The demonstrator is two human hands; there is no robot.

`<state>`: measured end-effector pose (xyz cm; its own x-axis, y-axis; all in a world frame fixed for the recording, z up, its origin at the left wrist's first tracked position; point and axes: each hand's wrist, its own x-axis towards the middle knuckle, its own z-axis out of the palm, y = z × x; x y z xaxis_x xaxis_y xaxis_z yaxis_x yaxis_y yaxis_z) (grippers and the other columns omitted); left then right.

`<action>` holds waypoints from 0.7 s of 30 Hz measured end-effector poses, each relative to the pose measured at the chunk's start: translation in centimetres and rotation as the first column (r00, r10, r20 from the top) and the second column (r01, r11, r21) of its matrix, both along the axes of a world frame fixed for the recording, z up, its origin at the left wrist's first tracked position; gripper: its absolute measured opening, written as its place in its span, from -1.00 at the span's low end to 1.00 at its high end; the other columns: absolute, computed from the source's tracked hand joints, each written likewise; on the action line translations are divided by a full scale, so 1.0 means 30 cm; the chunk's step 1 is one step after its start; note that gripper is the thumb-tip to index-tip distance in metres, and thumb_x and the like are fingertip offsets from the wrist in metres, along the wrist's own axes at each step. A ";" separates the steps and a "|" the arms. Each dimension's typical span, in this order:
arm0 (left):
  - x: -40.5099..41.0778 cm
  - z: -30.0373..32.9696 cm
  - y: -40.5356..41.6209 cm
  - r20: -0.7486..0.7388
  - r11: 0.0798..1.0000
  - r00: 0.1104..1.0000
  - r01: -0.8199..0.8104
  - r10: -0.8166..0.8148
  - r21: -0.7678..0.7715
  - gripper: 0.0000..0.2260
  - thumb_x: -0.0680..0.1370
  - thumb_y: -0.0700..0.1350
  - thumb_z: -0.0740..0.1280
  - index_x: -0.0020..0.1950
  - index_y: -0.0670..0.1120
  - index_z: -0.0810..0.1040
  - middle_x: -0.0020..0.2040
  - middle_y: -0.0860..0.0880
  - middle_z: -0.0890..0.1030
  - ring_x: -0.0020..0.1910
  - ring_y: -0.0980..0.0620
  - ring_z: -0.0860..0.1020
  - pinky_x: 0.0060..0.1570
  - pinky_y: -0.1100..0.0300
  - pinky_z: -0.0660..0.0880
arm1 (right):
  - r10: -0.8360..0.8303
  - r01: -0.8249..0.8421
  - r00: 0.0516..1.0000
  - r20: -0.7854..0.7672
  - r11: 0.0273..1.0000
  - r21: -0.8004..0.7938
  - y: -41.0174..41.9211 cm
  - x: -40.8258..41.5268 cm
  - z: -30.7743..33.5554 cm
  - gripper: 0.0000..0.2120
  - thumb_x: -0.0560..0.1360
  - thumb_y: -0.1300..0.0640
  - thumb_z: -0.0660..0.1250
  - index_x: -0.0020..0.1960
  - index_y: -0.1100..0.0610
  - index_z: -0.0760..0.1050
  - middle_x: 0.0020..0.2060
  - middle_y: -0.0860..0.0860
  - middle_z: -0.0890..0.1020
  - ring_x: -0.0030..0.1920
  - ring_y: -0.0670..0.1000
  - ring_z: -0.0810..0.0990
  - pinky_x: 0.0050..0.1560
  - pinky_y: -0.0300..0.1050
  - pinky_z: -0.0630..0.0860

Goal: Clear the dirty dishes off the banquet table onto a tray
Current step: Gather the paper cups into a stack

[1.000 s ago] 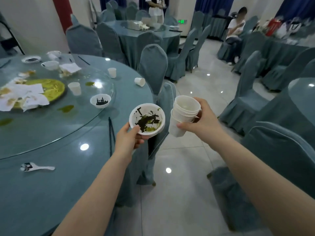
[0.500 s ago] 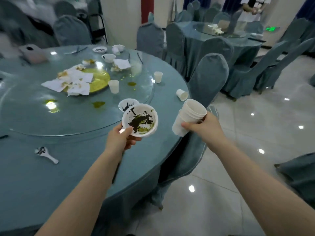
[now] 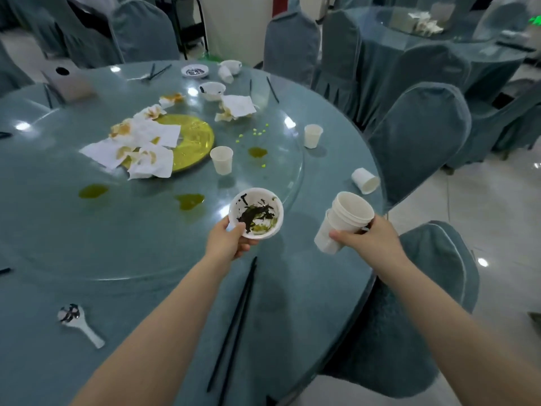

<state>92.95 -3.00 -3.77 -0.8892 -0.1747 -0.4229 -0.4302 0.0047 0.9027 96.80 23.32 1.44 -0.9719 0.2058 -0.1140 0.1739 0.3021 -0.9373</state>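
My left hand (image 3: 227,244) grips a white bowl (image 3: 256,213) smeared with dark leftovers, held over the round banquet table (image 3: 146,288) near the edge of its glass turntable. My right hand (image 3: 371,243) holds a stack of white paper cups (image 3: 342,222) tilted to the left, above the table's right rim. On the table stand two upright cups (image 3: 222,159) (image 3: 312,136), and a third cup (image 3: 364,180) lies on its side. A yellow plate (image 3: 193,142) carries stained napkins (image 3: 137,148). A white spoon (image 3: 79,323) and black chopsticks (image 3: 234,323) lie near me.
Further bowls (image 3: 212,89) (image 3: 231,67), a small dish (image 3: 194,71) and a brown box (image 3: 68,82) sit at the table's far side. Green sauce spills (image 3: 189,200) mark the glass. Covered chairs (image 3: 421,136) ring the table; one chair (image 3: 433,288) is right below my right arm. Another table (image 3: 439,33) stands behind.
My view has swung left from the aisle to the table. Both hands, still holding the bowl and cups, have moved from beside the table to above it.
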 end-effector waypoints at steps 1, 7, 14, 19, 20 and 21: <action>-0.045 -0.019 -0.006 0.006 1.000 1.000 0.009 -0.009 -0.015 -0.79 0.59 -0.15 0.20 0.05 0.19 0.41 -0.35 -0.10 0.68 -0.60 0.14 0.45 -0.54 0.31 0.36 | -0.014 0.014 1.000 0.001 1.000 -0.001 -0.003 -0.030 -0.011 -0.53 0.24 0.10 0.59 0.10 -0.09 0.55 -0.08 -0.24 0.66 -0.08 -0.28 0.60 -0.13 -0.32 0.46; -0.175 -0.093 -0.028 0.080 0.975 0.992 0.114 -0.100 -0.190 -0.80 0.54 -0.17 0.15 0.07 0.10 0.40 -0.35 -0.12 0.67 -0.61 0.09 0.51 -0.61 0.30 0.33 | -0.008 0.011 0.996 0.084 0.999 -0.030 -0.033 -0.120 -0.073 -0.61 0.27 0.14 0.57 0.00 -0.16 0.55 -0.09 -0.24 0.67 -0.06 -0.26 0.61 -0.07 -0.26 0.49; -0.200 -0.112 -0.036 0.160 0.962 0.971 0.205 -0.177 -0.179 -0.83 0.55 -0.17 0.14 0.09 -0.03 0.44 -0.24 -0.12 0.68 -0.38 -0.08 0.66 -0.48 0.19 0.50 | 0.026 -0.019 0.996 0.086 0.997 -0.081 -0.087 -0.267 -0.121 -0.62 0.28 0.20 0.56 0.00 -0.12 0.56 -0.11 -0.24 0.68 -0.08 -0.26 0.62 -0.07 -0.26 0.50; -0.171 -0.048 -0.120 0.080 0.990 0.996 -0.032 0.043 -0.137 -0.82 0.50 -0.22 0.20 -0.02 0.04 0.50 -0.14 -0.07 0.64 -0.35 -0.13 0.67 -0.52 0.22 0.51 | 0.100 -0.095 0.994 0.044 0.990 -0.103 -0.178 -0.430 -0.123 -0.61 0.28 0.20 0.56 0.03 -0.08 0.56 -0.09 -0.22 0.68 -0.10 -0.27 0.62 -0.16 -0.38 0.49; -0.166 -0.027 -0.151 0.068 0.988 0.995 -0.067 0.078 -0.141 -0.82 0.50 -0.21 0.20 -0.06 0.06 0.49 -0.15 -0.07 0.64 -0.37 -0.11 0.67 -0.54 0.26 0.47 | 0.123 -0.119 0.992 0.031 0.987 -0.110 -0.205 -0.467 -0.116 -0.60 0.28 0.20 0.56 0.05 -0.07 0.55 -0.07 -0.21 0.67 -0.10 -0.28 0.62 -0.19 -0.41 0.49; -0.162 -0.004 -0.183 0.064 0.984 0.992 -0.095 0.106 -0.148 -0.81 0.50 -0.21 0.20 -0.08 0.08 0.48 -0.16 -0.07 0.65 -0.39 -0.10 0.66 -0.56 0.28 0.45 | 0.149 -0.146 0.989 0.014 0.982 -0.119 -0.237 -0.505 -0.108 -0.59 0.28 0.20 0.57 0.06 -0.06 0.55 -0.05 -0.20 0.67 -0.10 -0.29 0.62 -0.21 -0.44 0.50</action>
